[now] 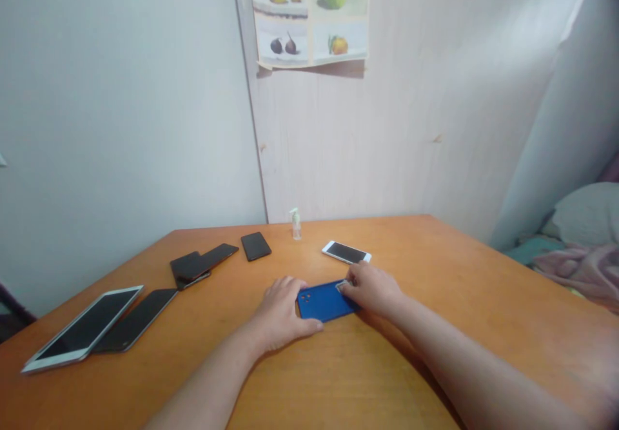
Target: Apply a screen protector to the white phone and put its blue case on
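A blue phone case [325, 303] lies on the table with its back up and its camera cutouts at the left end. Whether a phone sits inside it, I cannot tell. My left hand [283, 311] grips the left end, thumb along the near edge and fingers at the far edge. Over the right end, my right hand [373, 288] has its fingers closed on a small whitish-grey piece [343, 285] pressed against the case. What this piece is does not show clearly. Just beyond my right hand rests a white phone [347, 252] with a dark screen.
To the left lie a white tablet [87, 327], a dark tablet [138, 320], overlapping dark phones [206, 262] and a black phone [256, 246]. A small clear pump bottle [296, 225] stands near the back edge of the wooden table [309, 385]. Fruit pictures [312, 17] hang on the wall.
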The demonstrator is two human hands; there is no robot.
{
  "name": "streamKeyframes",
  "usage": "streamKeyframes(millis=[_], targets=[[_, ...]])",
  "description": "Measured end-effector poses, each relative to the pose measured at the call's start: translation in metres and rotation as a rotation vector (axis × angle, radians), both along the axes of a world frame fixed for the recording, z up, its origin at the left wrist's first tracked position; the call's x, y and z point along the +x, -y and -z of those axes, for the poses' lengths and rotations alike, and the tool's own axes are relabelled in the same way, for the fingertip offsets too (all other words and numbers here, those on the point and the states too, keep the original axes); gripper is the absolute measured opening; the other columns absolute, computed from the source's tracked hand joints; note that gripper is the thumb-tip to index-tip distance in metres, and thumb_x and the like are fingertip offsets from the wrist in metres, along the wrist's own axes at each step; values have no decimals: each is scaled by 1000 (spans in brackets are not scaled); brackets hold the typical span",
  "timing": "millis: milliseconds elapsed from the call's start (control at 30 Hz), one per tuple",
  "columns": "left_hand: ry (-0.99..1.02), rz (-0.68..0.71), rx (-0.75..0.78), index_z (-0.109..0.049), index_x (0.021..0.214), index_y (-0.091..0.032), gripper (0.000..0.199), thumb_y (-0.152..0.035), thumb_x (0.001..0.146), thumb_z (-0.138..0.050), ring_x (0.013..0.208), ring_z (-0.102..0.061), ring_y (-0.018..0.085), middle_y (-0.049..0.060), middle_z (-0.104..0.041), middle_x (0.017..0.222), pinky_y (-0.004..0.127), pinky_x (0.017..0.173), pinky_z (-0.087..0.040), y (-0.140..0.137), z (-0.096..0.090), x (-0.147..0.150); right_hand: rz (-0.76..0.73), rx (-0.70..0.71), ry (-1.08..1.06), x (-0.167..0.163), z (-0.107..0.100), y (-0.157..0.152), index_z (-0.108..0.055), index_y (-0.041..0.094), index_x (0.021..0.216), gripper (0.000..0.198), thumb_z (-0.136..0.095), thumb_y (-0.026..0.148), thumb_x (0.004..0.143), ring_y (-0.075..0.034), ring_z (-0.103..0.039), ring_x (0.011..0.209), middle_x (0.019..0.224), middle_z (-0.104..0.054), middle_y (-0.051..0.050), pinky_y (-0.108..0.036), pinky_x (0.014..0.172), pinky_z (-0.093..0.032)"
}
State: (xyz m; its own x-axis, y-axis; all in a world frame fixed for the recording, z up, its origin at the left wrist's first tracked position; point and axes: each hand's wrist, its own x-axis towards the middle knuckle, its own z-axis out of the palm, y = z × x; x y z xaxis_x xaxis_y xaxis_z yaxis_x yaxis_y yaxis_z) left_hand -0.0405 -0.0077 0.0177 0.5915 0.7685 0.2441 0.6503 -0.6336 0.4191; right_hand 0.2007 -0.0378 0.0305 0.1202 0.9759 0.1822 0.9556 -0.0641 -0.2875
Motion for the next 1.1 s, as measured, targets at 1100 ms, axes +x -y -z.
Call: streamKeyframes(millis=[1100], targets=[[98, 33, -37, -48, 134, -25, 91, -62, 58, -79, 116, -53, 37, 13, -60, 125, 46, 97, -39, 8, 10, 16, 126, -61, 125, -8, -8, -5, -68, 22, 85, 23, -52, 38, 88, -23, -64, 76, 86, -71, -8, -28, 56, -31]])
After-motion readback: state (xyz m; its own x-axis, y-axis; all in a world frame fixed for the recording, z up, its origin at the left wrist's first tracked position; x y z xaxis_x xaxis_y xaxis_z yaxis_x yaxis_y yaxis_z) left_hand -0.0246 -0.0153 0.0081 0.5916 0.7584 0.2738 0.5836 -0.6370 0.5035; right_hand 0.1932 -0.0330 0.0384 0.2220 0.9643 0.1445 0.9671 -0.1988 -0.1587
